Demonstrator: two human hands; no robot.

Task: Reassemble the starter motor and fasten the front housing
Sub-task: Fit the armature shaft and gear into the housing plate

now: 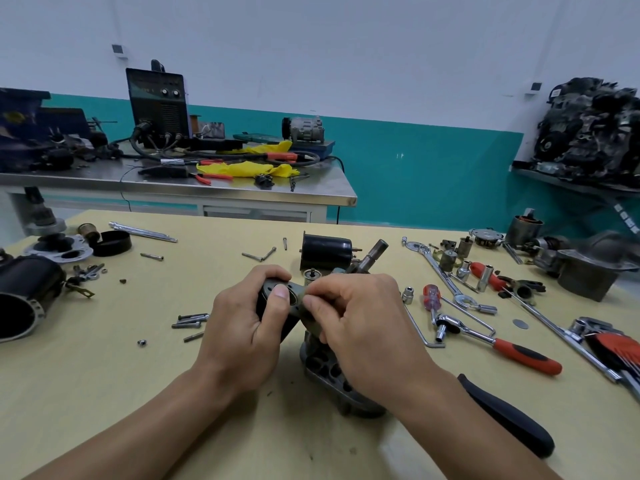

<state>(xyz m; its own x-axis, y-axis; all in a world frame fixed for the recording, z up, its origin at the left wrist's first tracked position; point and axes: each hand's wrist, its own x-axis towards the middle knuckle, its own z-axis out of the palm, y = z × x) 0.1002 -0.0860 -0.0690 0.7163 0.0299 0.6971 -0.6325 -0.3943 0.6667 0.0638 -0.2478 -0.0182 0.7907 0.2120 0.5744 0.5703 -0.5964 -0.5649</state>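
Early-to-mid assembly by my read: on the table the grey cast front housing stands under the hands with a shaft rising just behind it. It looks unfastened, with the black motor yoke well left of the housing, the black solenoid can behind it, the red-handled ratchet to its right and the loose bolts to its left. Just above the housing the left hand wraps a black round part, thumb on its face, while the right hand pinches a thin grey plate against that part's edge; no brand, label or writing is legible.
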